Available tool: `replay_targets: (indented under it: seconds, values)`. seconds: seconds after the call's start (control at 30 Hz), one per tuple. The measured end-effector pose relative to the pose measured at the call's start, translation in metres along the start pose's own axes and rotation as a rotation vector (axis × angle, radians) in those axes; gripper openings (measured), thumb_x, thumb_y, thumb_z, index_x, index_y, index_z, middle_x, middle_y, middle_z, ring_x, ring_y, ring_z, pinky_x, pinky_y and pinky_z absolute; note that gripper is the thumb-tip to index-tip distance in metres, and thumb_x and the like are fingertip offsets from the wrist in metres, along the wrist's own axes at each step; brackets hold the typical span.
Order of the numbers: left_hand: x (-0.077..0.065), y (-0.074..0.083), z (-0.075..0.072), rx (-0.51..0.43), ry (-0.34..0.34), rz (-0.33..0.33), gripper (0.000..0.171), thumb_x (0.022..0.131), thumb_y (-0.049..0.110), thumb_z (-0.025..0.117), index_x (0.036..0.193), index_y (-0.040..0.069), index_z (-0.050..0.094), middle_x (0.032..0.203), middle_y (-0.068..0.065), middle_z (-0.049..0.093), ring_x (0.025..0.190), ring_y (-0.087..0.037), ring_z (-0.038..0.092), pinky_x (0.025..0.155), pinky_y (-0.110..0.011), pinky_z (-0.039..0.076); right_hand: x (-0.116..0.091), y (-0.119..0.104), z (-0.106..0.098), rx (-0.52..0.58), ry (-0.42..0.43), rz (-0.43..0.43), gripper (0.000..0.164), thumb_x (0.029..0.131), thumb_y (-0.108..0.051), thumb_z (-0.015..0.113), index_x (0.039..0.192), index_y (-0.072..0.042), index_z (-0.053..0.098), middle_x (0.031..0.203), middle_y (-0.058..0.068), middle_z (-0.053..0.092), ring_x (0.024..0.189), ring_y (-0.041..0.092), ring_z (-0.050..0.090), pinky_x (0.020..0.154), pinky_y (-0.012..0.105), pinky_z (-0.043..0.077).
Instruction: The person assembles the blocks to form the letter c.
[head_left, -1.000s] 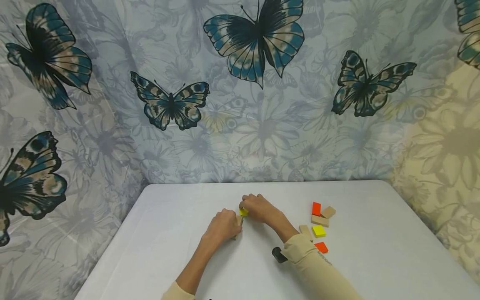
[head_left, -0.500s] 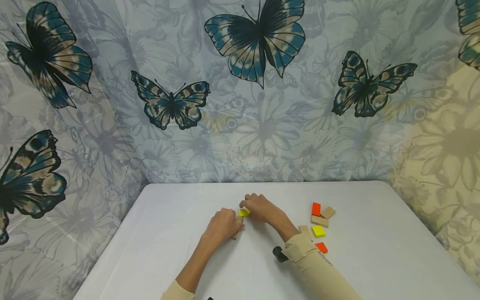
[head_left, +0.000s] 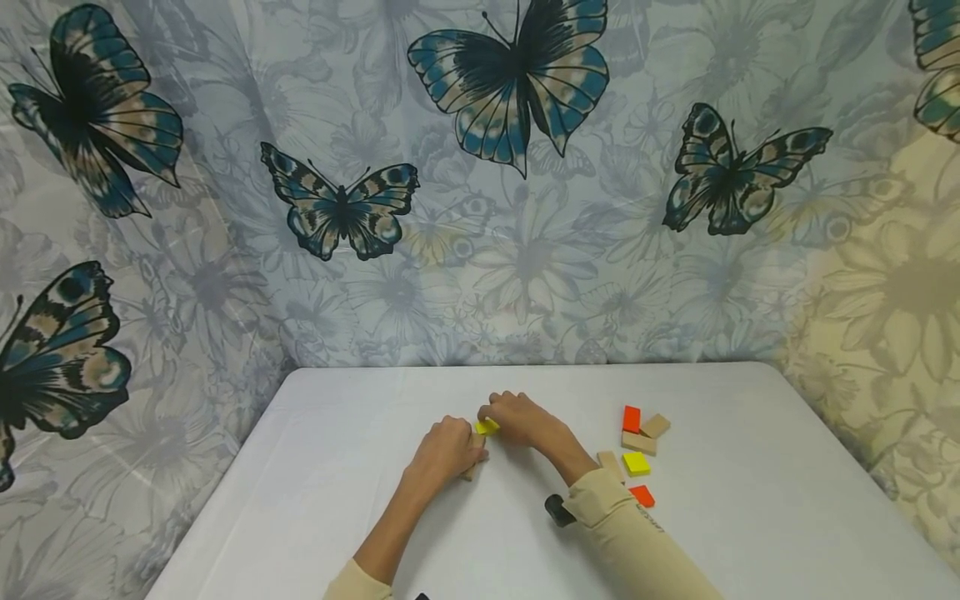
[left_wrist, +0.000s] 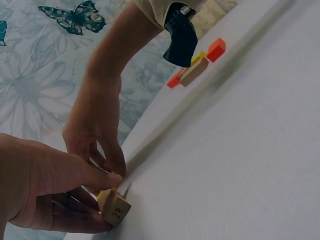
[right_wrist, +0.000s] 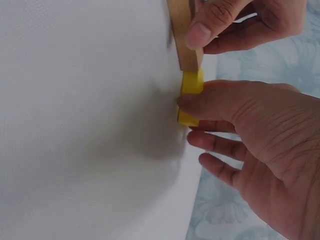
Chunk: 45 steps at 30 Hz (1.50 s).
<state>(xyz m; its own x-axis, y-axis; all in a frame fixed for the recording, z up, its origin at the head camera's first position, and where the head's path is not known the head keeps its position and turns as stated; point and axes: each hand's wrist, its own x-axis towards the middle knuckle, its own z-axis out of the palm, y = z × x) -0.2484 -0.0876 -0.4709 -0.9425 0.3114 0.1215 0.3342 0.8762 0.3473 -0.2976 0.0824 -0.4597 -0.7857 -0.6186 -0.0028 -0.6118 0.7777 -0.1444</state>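
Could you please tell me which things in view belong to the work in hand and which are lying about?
In hand:
pale wooden rectangular block, left fingers
yellow rectangular block, right fingers

Lying aside, perhaps spares:
two red blocks
three more wooden blocks
second yellow block

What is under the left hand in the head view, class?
Part of a wooden block shows past the left hand, which grips it. The hand covers the block's middle, and whether anything else lies beneath cannot be told.

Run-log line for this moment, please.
left hand: grips long tan wooden block; right hand: pinches yellow rectangular block; contact: yellow meets wooden end; aside: loose red, yellow, tan blocks
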Motion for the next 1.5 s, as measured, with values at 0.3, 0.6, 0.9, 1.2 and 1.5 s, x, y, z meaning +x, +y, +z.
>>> replay_targets:
  seconds: [0.3,0.6,0.9,1.2,1.5]
  values:
    - [0.0002,0.0039,-0.003,0.036,0.009,0.0,0.037,0.085,0.024,0.088,0.065,0.006,0.061,0.059,0.003,0.048,0.051,-0.009,0.039,0.047,-0.018,0.034,-0.0004,0.0025,-0.0022,-0.01,0.015,-0.034,0.036,0.092,0.004,0.07,0.122,-0.016,0.075,0.11,0.007,0.072,0.101,0.027,0.068,0.087,0.046,0.058]
    - [0.0003,0.0044,-0.0015,0.021,0.003,-0.003,0.038,0.083,0.021,0.089,0.064,0.007,0.06,0.059,0.004,0.045,0.051,-0.008,0.038,0.047,-0.017,0.032,-0.0028,0.0036,-0.0017,0.027,0.003,-0.032,0.039,0.09,0.009,0.071,0.119,-0.015,0.077,0.108,0.008,0.072,0.097,0.026,0.069,0.086,0.044,0.059]
    - [-0.0023,0.0034,-0.0019,0.027,0.007,-0.02,0.031,0.081,0.022,0.09,0.074,0.001,0.068,0.065,-0.001,0.059,0.054,-0.009,0.044,0.05,-0.02,0.04,-0.0037,0.0026,0.0009,0.019,0.018,-0.067,0.04,0.087,0.009,0.073,0.119,-0.015,0.075,0.106,0.008,0.071,0.096,0.026,0.068,0.082,0.041,0.059]
    - [-0.0013,0.0033,-0.0035,0.017,0.013,-0.012,0.031,0.083,0.023,0.089,0.076,0.003,0.067,0.066,0.001,0.055,0.056,-0.01,0.043,0.051,-0.021,0.038,-0.0051,0.0027,-0.0017,0.046,0.018,-0.042,0.044,0.086,0.013,0.072,0.121,-0.014,0.074,0.109,0.008,0.071,0.099,0.026,0.069,0.086,0.042,0.06]
    - [-0.0025,0.0068,-0.0058,0.013,-0.012,-0.007,0.027,0.079,0.017,0.092,0.084,-0.001,0.072,0.066,0.001,0.057,0.056,-0.009,0.044,0.052,-0.018,0.038,-0.0039,0.0033,-0.0001,0.068,-0.013,-0.011,0.037,0.091,0.008,0.07,0.12,-0.016,0.074,0.113,0.006,0.072,0.105,0.025,0.069,0.094,0.045,0.06]
